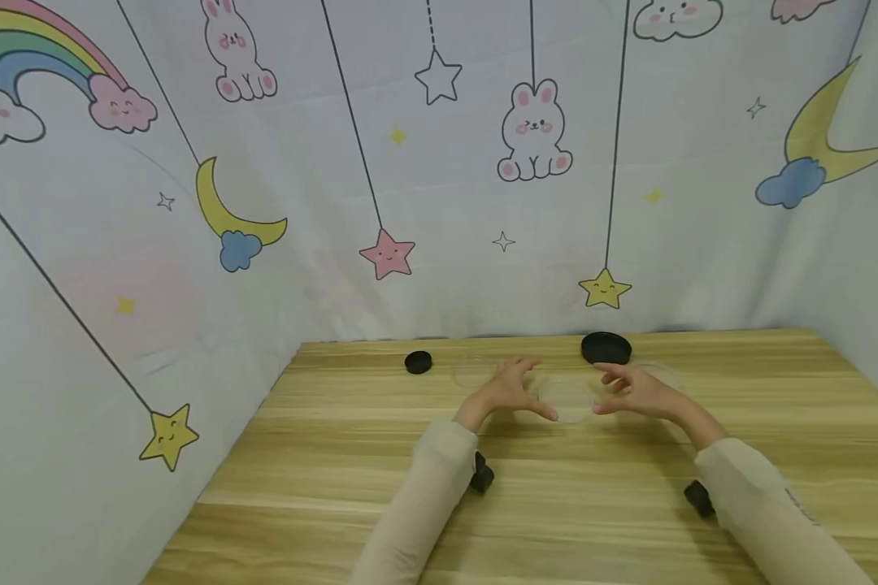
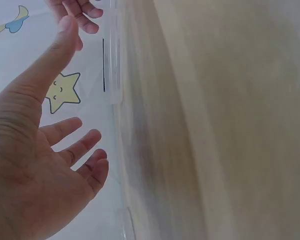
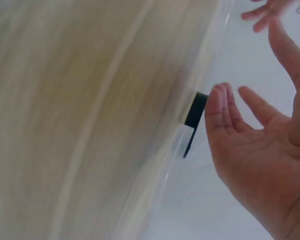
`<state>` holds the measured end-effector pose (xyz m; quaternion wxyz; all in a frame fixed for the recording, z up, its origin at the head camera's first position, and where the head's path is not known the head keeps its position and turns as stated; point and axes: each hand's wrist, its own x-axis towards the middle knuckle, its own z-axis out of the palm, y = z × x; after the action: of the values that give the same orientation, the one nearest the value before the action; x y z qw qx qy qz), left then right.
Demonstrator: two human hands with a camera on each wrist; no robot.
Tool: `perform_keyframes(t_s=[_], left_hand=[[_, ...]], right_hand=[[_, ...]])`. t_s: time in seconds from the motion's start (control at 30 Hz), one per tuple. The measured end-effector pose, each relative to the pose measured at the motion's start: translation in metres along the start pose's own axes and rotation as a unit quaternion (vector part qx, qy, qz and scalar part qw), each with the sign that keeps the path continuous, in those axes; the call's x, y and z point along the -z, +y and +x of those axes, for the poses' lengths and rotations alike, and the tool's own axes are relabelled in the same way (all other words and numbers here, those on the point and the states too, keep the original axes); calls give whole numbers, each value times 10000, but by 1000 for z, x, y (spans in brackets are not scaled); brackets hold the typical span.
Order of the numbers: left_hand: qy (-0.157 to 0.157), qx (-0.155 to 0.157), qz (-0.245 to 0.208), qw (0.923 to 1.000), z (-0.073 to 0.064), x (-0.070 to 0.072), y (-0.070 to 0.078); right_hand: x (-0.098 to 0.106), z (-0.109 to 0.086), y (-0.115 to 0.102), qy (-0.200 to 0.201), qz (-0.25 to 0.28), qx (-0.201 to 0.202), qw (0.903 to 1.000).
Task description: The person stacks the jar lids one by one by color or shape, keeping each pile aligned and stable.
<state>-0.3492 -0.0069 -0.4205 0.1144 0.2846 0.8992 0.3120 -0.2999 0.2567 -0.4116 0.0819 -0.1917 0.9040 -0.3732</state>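
Between my two hands a clear, shallow round dish [image 1: 567, 401] lies flat on the wooden table; it shows edge-on in the left wrist view as a clear dish [image 2: 113, 60]. On its left side is my left hand [image 1: 508, 390], thumb and fingers spread and holding nothing. My right hand [image 1: 642, 396] faces it from the other side, fingers loosely bent, also holding nothing. Whether a thumb touches the dish's rim I cannot tell. Left of my left hand lies a second clear round piece [image 1: 471, 371]. A third clear round piece [image 1: 662, 375] is partly hidden behind my right hand.
A black round dish [image 1: 606, 349] stands at the table's back edge, behind my right hand. Farther left is a smaller black round piece [image 1: 419, 362]. A printed cloth [image 1: 454, 301] hangs behind the wooden table [image 1: 322, 479].
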Motion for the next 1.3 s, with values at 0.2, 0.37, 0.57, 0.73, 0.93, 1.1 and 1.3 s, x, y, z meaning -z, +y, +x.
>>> perform_keyframes(t_s=[0.2, 0.37, 0.57, 0.73, 0.93, 1.1, 1.3], left_hand=[[-186, 28, -906, 9957, 2, -6, -3], [-57, 192, -1574, 9873, 4, -17, -9], [311, 56, -1841, 9824, 6, -26, -16], [580, -40, -1626, 9850, 6, -31, -17], [666, 71, -1325, 9889, 1, -33, -15], [711, 166, -1307, 9887, -1, -33, -14], [749, 130, -1514, 9855, -1, -31, -13]], right_hand=[[-6, 4, 7, -273, 595, -166, 9977], [-14, 5, 15, -162, 862, -145, 9960], [-24, 7, 20, 185, 937, -2, 9954], [-31, 9, 22, 335, 913, 23, 9953], [-36, 9, 21, 548, 726, -84, 9958], [-38, 8, 20, 667, 701, -156, 9952], [-38, 10, 19, 673, 722, -213, 9949]])
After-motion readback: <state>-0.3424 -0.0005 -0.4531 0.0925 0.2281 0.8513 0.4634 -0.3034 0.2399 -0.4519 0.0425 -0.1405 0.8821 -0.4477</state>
